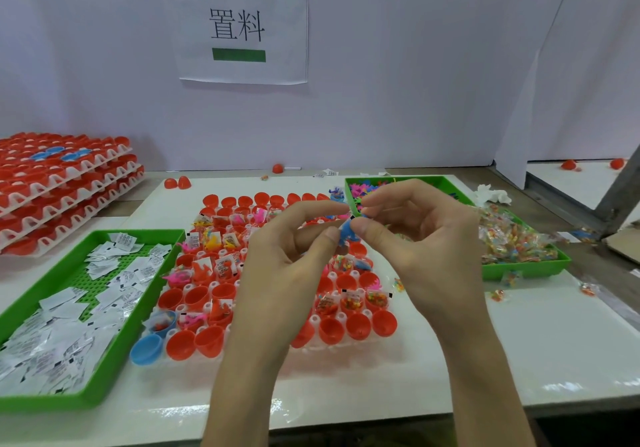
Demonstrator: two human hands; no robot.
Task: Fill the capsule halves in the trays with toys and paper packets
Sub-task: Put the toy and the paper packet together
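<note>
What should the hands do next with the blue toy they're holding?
Probably lower the blue toy into an empty red capsule half in the near row. The left hand and right hand both pinch the toy over the capsules, and several near halves hold nothing yet.

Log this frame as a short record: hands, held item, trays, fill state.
left hand: pinches blue toy above capsule tray
right hand: pinches the same toy
capsule halves: many filled; visible front-row ones empty
left green tray: paper packets
right green tray: small toys, clear packets
far left: stacked trays of capsule halves
</note>
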